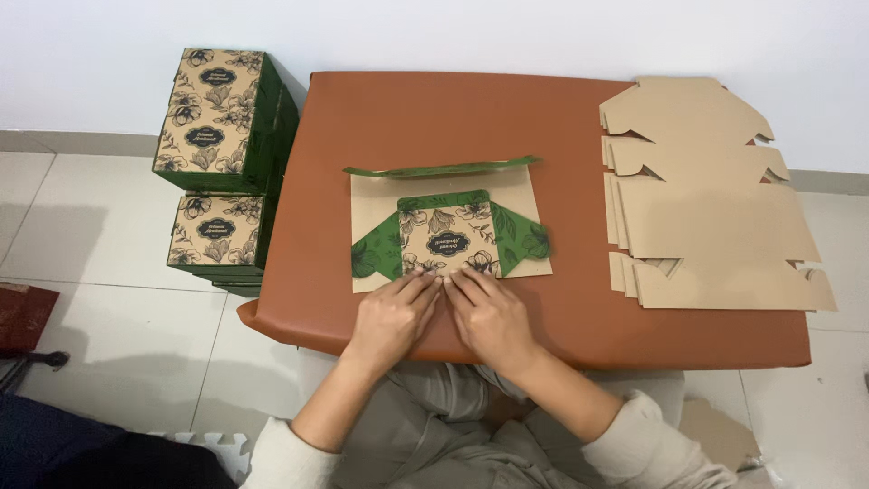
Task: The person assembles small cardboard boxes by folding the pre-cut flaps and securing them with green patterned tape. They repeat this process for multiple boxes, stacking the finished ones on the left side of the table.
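Pressing down side by side, the left hand [391, 317] and the right hand [489, 319] lie flat, fingers spread and grasping nothing, on the near edge of the box blank [450, 231]. That blank sits in the middle of the brown table [380, 118], and everything else is best placed from it.

By my reading, this box is only partly made. Its near panel, printed with flowers on tan, is folded up over the plain inside, with two green side flaps angled out to either side. The far flap [442, 168] stands up at the blank's far edge, not yet brought over. No walls are raised, so most of the folding looks to remain.

To the right of the blank, well apart from it, a stack of flat blanks [711, 199] lies plain side up, untouched; I cannot count them. To its left, off the table's edge, finished boxes [222, 163] stand piled on the tiled floor, so several seem already done.
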